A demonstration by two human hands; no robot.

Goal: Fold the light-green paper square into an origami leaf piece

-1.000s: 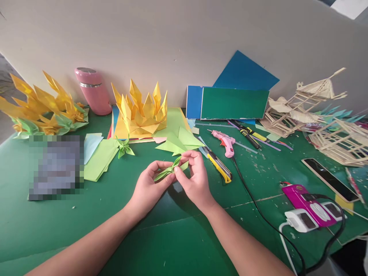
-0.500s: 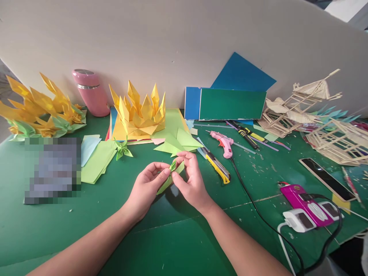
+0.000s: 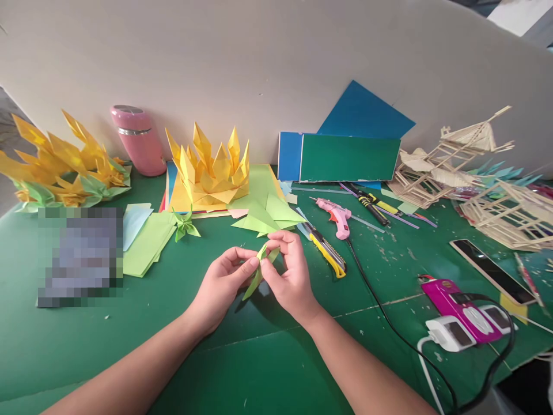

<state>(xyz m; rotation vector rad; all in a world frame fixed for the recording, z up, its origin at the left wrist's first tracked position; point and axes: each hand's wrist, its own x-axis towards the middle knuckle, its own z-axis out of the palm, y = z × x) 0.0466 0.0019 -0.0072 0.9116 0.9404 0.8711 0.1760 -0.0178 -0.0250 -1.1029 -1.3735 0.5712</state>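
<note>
Both hands pinch one small folded piece of light green paper above the table. My left hand grips it from the left between thumb and index finger. From the right, my right hand holds it with thumb and bent fingers, which cover part of the folds. Just beyond the hands lie light green folded sheets. To their left rests a small green paper flower, beside a stack of light green paper strips. An orange paper crown-like shape stands behind on coloured sheets.
Right of the hands lie a yellow utility knife and a pink glue gun with a black cord. A magenta power strip, a phone and stick models occupy the right. A pink bottle stands far left.
The folded green paper has turned between my fingers, its lower tip now pointing more steeply down. Both hands have shifted only slightly.
</note>
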